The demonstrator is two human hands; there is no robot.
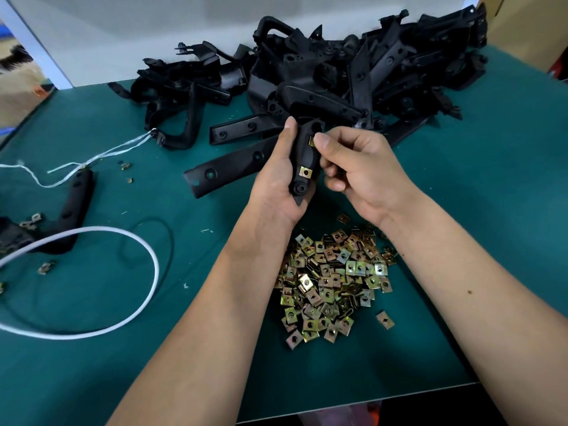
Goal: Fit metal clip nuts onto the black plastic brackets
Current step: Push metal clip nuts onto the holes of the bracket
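Loose clip nuts (333,281) heaped on green mat (461,210), nearest viewer. Above them, left hand (276,182) grips bracket (304,161), fingers curled round it; one nut (305,172) already fitted. Right hand (359,167) pinches second nut (311,139) at bracket's edge. Bracket pile (338,72) behind.

A black plastic bracket (302,161) stands nearly upright in the left hand (276,182), its long flat arm with round holes reaching down and left toward the counter (215,302). One brass-coloured clip nut (305,172) already sits on its lower edge. The right hand (359,167) pinches a second clip nut (311,140) against the bracket's upper edge. A loose heap of clip nuts (332,281), square with a centre hole, lies just below the hands. A large pile of black brackets (338,75) lies tangled at the counter's far side.
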